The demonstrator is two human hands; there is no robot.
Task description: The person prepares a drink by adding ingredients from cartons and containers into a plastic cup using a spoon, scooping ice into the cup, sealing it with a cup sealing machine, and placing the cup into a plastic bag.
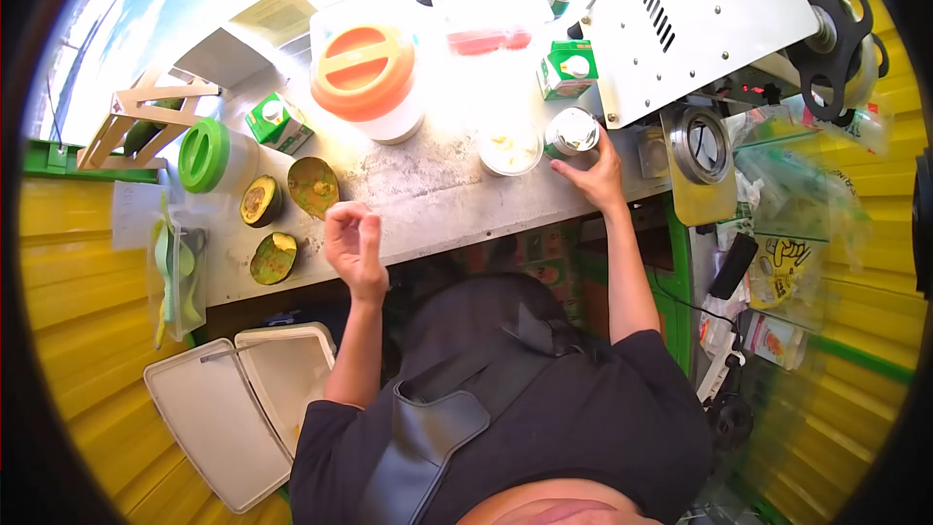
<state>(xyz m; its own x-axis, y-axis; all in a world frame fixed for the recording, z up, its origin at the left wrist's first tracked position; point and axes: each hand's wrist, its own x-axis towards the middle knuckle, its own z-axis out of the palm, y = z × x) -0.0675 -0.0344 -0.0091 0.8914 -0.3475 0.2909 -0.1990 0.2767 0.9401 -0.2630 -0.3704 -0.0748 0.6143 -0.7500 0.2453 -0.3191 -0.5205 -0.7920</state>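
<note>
My left hand [356, 251] is raised at the table's front edge, its fingers curled in and nothing showing in them. Just behind it lies an empty avocado shell [313, 187]. Left of that are an avocado half [260, 201] with flesh and another scraped shell [274, 259]. My right hand [595, 173] has its thumb and fingers around a small round container [571, 131] with a pale, shiny top. Beside this container, on its left, stands a clear cup [510, 149] with pale pieces inside.
An orange-lidded jug [364, 73], a green-lidded jug [206, 155] and green-white cartons [277, 123] [568, 70] stand on the metal table [418, 219]. A large metal machine [695, 29] is at the right. Below left sits an open pale bin [219, 418].
</note>
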